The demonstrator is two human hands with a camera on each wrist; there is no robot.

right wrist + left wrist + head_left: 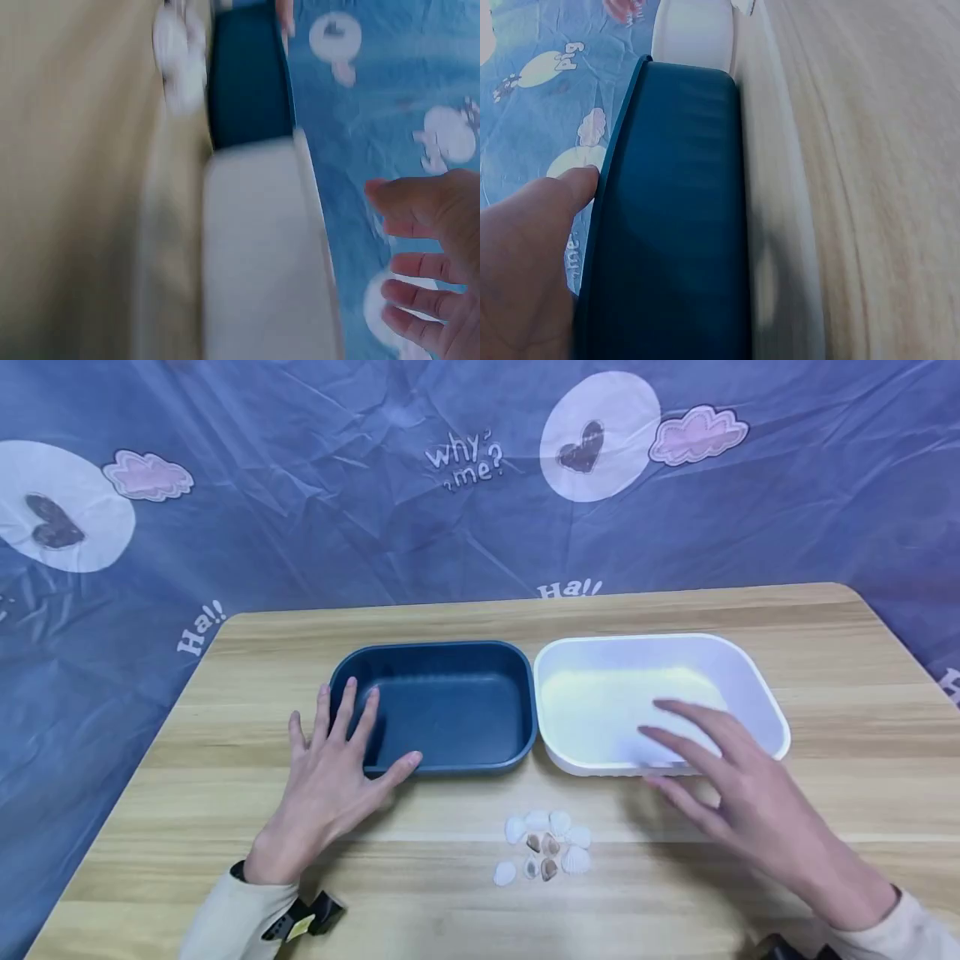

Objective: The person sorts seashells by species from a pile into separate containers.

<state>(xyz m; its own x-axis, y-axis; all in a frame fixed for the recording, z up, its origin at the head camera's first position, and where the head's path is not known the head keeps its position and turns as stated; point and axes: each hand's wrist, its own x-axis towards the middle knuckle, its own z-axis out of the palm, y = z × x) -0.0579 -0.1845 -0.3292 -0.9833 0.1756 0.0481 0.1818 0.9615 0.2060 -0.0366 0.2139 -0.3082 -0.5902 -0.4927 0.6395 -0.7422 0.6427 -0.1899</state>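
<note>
My left hand [330, 785] is spread over the left end of the dark blue tray [450, 770], fingers over its rim and thumb at the front edge. In the left wrist view the thumb [581, 186] is right at the tray's rim. My right hand [742, 793], fingers apart and holding nothing, hovers over the front right of the white tray [600, 693]. The right wrist view shows its fingers loosely bent beside that tray. Between the hands, in front of the trays, lies a small group of white shells [576, 860] around several brown shells [549, 868].
Both trays stand side by side on a wooden table [420, 893], their near ends close together. A blue patterned cloth [360, 527] hangs behind the table and shows past its sides. A dark device [322, 912] is strapped at the left wrist.
</note>
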